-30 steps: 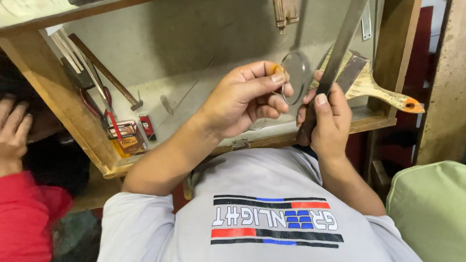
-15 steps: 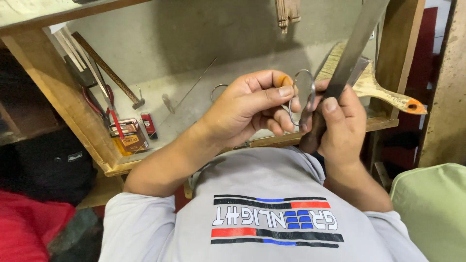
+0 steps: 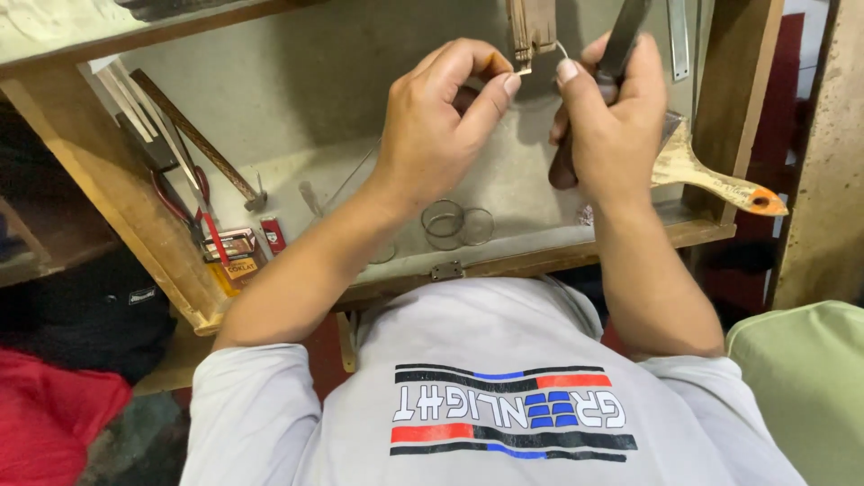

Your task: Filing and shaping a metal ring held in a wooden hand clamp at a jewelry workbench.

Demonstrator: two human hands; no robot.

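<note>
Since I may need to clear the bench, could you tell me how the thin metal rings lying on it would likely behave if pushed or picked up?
The metal rings look like thin wire loops, so probably very light. Lying flat and overlapping on the smooth grey bench, they would likely slide rather than roll when pushed. Being so thin, they may bend easily and be fiddly to pinch up.

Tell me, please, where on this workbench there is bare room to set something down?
The bench is bare between the hammer and the left hand, and just in front of the wire rings. The left corner is crowded with pliers and small boxes; the paintbrush fills the right.

1 head camera, looking steeply down, close over hands (image 3: 531,126), workbench (image 3: 504,180).
</note>
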